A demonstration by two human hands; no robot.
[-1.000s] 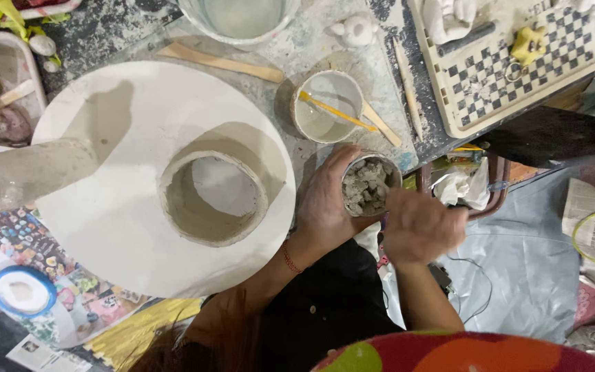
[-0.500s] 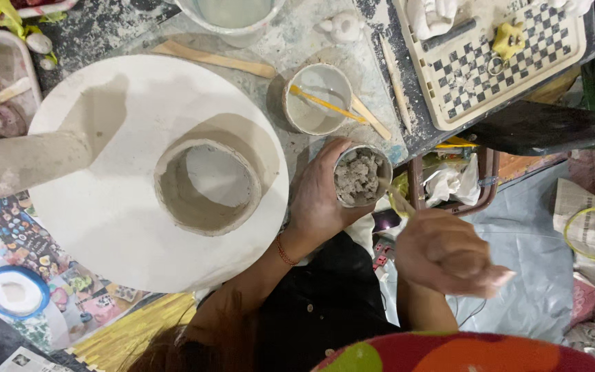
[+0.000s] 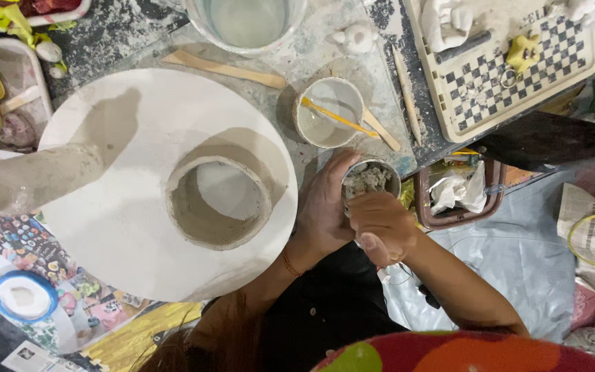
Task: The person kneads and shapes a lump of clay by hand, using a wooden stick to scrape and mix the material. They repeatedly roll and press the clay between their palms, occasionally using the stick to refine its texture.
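fingers of the left hand (image 3: pixel 325 210) are wrapped round a small cup (image 3: pixel 372 180) of grey clay at the counter (image 3: pixel 115 31) edge; right hand (image 3: pixel 382 226) fingers are bunched over it. clay could be spilled if the cup is tipped.

**Greys, whites and a chequered tray**

The small cup (image 3: pixel 372 180) holds lumpy grey clay. The round board (image 3: pixel 105 227) is off-white, the clay ring (image 3: pixel 218 201) pale grey. The tray (image 3: pixel 511 65) is cream with black-and-white checks. The surface (image 3: pixel 115 34) is dark, speckled white. A yellow brush (image 3: pixel 335 117) crosses a whitish bowl (image 3: pixel 328 111).
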